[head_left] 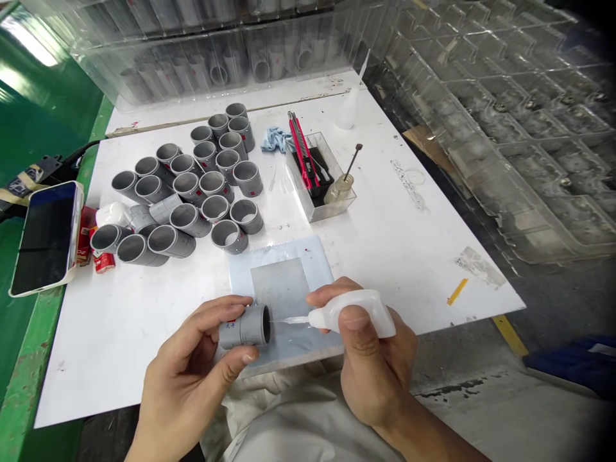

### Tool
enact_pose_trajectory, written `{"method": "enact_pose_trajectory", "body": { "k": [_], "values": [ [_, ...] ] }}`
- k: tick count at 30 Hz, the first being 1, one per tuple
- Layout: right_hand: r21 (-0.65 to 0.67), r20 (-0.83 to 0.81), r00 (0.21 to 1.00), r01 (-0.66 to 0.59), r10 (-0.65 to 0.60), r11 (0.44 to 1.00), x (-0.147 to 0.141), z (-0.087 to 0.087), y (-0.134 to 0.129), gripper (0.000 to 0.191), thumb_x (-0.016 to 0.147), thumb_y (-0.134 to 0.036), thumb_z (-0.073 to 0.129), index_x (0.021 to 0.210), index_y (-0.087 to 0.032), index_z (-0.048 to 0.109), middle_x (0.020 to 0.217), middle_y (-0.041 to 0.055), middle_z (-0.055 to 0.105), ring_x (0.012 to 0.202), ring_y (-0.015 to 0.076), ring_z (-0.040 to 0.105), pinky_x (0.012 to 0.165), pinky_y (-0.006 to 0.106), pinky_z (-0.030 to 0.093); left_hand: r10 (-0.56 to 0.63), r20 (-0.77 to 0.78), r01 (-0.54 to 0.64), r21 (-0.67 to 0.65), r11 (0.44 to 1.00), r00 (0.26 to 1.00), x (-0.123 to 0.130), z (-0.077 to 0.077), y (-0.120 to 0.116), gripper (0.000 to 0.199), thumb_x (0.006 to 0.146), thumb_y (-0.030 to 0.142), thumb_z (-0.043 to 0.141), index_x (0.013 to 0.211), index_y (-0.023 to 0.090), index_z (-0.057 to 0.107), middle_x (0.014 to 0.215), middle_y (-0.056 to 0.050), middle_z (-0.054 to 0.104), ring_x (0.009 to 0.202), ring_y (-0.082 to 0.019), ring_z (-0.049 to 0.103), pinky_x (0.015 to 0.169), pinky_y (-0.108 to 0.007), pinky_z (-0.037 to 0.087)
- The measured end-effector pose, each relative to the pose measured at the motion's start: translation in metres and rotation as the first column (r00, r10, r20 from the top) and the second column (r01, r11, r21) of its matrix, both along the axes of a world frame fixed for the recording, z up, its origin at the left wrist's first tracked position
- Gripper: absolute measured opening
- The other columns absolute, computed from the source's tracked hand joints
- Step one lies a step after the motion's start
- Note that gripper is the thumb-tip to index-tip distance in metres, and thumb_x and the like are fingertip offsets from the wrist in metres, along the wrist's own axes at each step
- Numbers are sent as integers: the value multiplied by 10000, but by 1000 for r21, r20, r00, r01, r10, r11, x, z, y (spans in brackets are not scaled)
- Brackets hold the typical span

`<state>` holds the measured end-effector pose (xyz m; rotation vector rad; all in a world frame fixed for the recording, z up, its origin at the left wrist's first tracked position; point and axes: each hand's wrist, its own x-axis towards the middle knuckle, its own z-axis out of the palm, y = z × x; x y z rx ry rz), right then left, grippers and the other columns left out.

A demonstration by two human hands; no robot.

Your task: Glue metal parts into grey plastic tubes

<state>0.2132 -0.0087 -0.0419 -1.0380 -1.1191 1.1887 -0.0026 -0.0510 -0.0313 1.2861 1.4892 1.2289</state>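
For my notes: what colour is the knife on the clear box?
Red and black knife; head view shows it best.

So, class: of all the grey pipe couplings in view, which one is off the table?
The grey coupling in the left hand, its open end facing the squeeze bottle; all others sit on the white board.

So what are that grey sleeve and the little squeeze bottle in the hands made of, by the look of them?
The grey sleeve in the left hand looks like moulded plastic, probably PVC: matte, uniform grey, smooth wall with a printed mark. The squeeze bottle in the right hand looks like soft, milky translucent plastic with a thin, clear nozzle.
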Motion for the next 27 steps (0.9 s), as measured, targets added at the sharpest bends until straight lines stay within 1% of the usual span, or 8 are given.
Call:
{"method": "enact_pose_trajectory", "body": {
  "k": [4,7,10,14,16,20,24,27],
  "values": [
    [-8,-28,999,-30,30,1000,2,2,1,257,1103,-441,625,1066,-312,844,982,11,782,743,160,632,638,327,467,11,4,-11,-6,1000,1000,1,2,0,349,915,185,897,1215,351,831,1325,12,821,1311,-188,740,1102,-192,600],
    [-30,-67,997,-28,26,999,3,5,2,308,1099,-507,614,1050,-316,851,945,21,783,710,175,636,611,346,462,61,19,-59,-69,996,998,3,5,-1,462,872,220,942,1284,386,814,1315,18,830,1242,-196,781,1003,-173,640],
    [-44,-84,995,43,-47,998,3,8,5,404,1094,-589,577,993,-317,859,904,54,794,741,230,685,649,398,505,71,-15,-72,-88,994,997,3,7,-2,523,840,242,971,1313,399,813,1356,19,815,1247,-201,782,976,-152,641],
    [-58,-74,989,123,-127,991,3,12,7,437,1102,-613,528,978,-355,858,912,87,810,762,286,711,674,462,534,57,18,-56,-40,998,998,2,4,-3,433,861,212,953,1233,378,808,1310,22,840,1184,-182,799,954,-170,656],
    [-66,-67,989,124,-128,990,2,12,7,425,1102,-607,538,985,-353,858,907,75,806,738,271,699,665,450,537,35,41,-34,-25,999,999,1,2,-2,418,870,172,938,1202,367,777,1287,17,840,1159,-175,796,895,-174,668],
    [-61,-76,993,91,-96,994,0,10,7,419,1113,-577,556,1005,-307,857,903,38,786,721,210,682,643,380,530,-42,50,42,-6,999,998,-3,1,-1,341,898,103,887,1093,320,711,1373,-31,773,1278,-188,719,869,-180,655],
    [-54,-68,997,42,-45,998,-1,7,7,358,1110,-544,586,1071,-307,852,835,16,736,691,185,641,624,346,513,-121,37,122,-37,992,992,-7,5,-2,231,964,119,822,1000,298,681,1385,-37,775,1248,-178,726,861,-170,638],
    [-56,-68,997,35,-39,998,-1,6,5,341,1106,-531,594,1085,-306,850,822,17,731,654,183,610,608,343,509,-124,44,126,-49,991,991,-7,6,-3,207,987,127,796,1004,305,692,1366,-22,790,1248,-181,734,876,-177,640]
  ]
}}
